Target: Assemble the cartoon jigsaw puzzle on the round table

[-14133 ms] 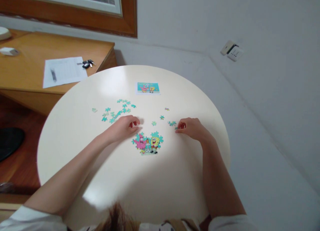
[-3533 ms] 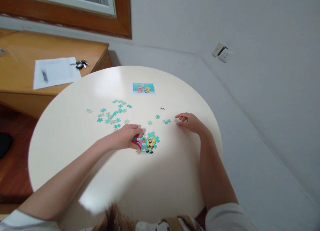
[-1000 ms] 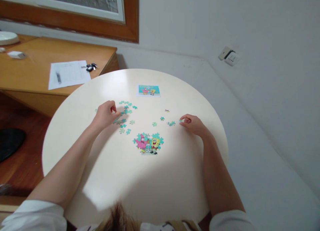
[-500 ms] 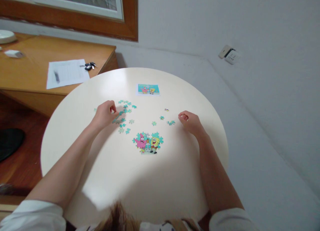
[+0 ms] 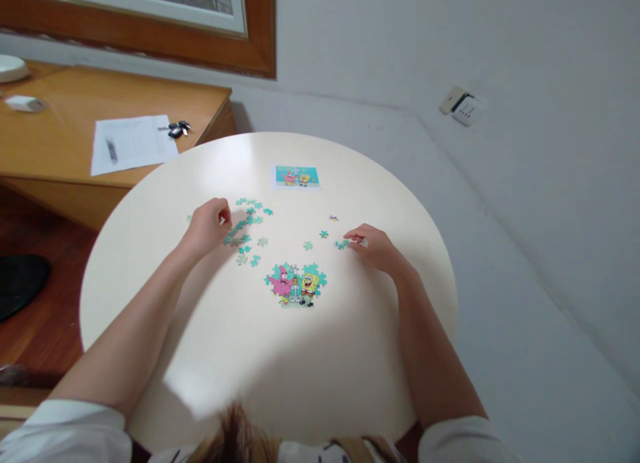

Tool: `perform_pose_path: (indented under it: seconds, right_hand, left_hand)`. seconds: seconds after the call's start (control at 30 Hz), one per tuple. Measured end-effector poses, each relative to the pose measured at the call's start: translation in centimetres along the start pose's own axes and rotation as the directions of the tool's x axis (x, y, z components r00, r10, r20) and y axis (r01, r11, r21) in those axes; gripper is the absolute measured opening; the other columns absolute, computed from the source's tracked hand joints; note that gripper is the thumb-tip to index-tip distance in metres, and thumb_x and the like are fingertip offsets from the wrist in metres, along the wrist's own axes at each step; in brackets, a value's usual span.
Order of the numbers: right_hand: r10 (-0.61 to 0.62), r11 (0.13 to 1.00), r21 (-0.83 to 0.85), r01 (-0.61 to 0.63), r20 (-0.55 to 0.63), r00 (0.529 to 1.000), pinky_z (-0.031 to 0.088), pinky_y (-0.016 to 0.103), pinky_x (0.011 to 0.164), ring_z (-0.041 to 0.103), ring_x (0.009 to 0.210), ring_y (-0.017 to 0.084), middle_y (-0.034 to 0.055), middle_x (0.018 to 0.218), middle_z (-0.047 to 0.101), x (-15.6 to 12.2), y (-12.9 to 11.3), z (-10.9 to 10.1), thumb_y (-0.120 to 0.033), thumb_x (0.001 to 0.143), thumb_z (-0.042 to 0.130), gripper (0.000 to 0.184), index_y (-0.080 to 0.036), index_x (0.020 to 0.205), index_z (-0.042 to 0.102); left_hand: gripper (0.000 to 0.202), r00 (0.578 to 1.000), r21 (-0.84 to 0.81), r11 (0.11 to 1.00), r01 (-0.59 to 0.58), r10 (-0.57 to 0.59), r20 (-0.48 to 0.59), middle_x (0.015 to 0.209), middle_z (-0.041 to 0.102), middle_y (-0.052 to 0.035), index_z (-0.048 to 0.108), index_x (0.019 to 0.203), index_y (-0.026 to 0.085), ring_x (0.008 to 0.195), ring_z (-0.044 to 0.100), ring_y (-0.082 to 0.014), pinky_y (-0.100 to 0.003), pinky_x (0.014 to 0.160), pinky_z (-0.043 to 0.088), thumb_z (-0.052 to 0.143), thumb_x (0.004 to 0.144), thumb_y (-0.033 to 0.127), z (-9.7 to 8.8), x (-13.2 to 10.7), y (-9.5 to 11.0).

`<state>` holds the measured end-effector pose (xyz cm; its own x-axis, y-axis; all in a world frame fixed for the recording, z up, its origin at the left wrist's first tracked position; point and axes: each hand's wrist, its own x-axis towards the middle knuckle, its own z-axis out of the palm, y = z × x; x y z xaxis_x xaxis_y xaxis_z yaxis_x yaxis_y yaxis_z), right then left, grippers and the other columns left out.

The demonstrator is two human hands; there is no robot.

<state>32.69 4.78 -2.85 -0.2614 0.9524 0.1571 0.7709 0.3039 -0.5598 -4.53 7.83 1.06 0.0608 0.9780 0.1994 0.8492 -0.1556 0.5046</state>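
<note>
Teal loose pieces (image 5: 245, 223) under curled left hand (image 5: 207, 224), right hand (image 5: 375, 246) fingertips touching small cluster (image 5: 343, 244)

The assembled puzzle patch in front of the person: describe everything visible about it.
The assembled puzzle patch lies flat on the round cream table, between the two forearms. It shows a pink and a yellow cartoon figure side by side, with teal pieces around them leaving a ragged, unfinished outline. Neither hand touches it; loose teal pieces lie beyond it.
</note>
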Motion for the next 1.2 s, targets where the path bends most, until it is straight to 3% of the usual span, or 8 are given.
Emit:
perform_pose_path:
  seconds: [0.2, 0.67, 1.2]
  right_hand:
    - [0.018, 1.000, -0.012, -0.018, 0.049, 0.999, 0.047, 0.029, 0.078, 0.060, 0.079, 0.016, 0.0046, 0.088, 0.068, -0.08, -0.27, 0.00, -0.019, 0.075, 0.060, 0.019, -0.020, 0.090, 0.072]
    - [0.105, 0.994, -0.013, -0.105, 0.008, 0.994, 0.048, 0.029, 0.078, 0.060, 0.075, 0.015, 0.0048, 0.084, 0.067, 0.27, -0.38, 0.35, -0.021, 0.075, 0.060, 0.016, -0.018, 0.086, 0.071]
    - [0.057, 0.998, -0.014, -0.058, -0.054, 0.997, 0.047, 0.031, 0.075, 0.058, 0.071, 0.016, 0.0044, 0.080, 0.067, 0.46, -0.39, 0.57, -0.022, 0.077, 0.056, 0.016, -0.020, 0.086, 0.070]
  left_hand:
    - [0.017, 1.000, -0.003, 1.000, -0.001, 0.001, -0.003, 0.058, 0.047, -0.0007, 0.038, 0.055, 0.022, 0.060, 0.047, -0.0172, -0.029, 0.059, 0.037, 0.051, 0.058, 0.011, 0.03, -0.03, -0.08]
    - [0.019, 1.000, -0.005, 1.000, 0.018, -0.018, 0.017, 0.056, 0.043, 0.0012, 0.038, 0.054, 0.022, 0.055, 0.042, -0.0148, -0.028, 0.057, 0.034, 0.053, 0.061, 0.012, 0.00, 0.01, 0.18]
    - [0.031, 1.000, -0.012, 1.000, 0.027, -0.027, 0.012, 0.051, 0.040, 0.0033, 0.034, 0.053, 0.022, 0.052, 0.039, -0.0136, -0.027, 0.055, 0.030, 0.061, 0.067, 0.027, 0.04, -0.02, -0.19]
